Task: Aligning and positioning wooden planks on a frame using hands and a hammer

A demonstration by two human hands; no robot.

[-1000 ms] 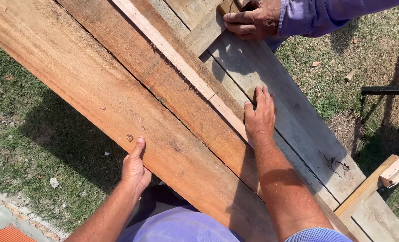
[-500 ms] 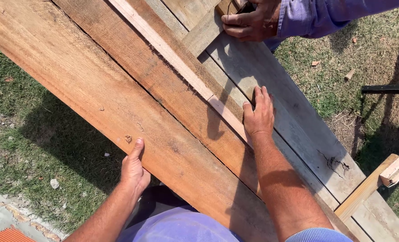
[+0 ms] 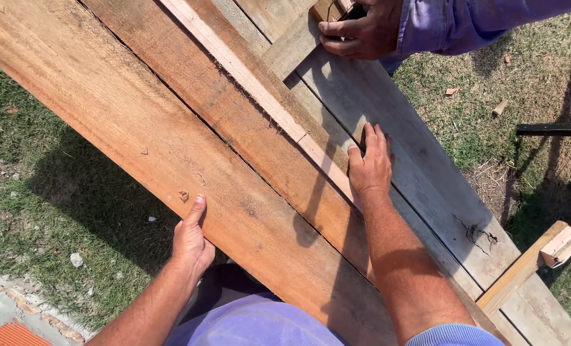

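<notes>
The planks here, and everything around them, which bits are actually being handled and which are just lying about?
Being handled:
- wide reddish plank, left hand gripping its edge
- thin pale strip, right hand pressed flat beside it
- short crosspiece, held by another person's hand

Lying about:
- small wood block
- stones on the grass
- red bricks

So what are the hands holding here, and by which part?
The left hand grips the wide reddish plank by its lower edge; the right hand lies flat on the boards, gripping nothing.
</notes>
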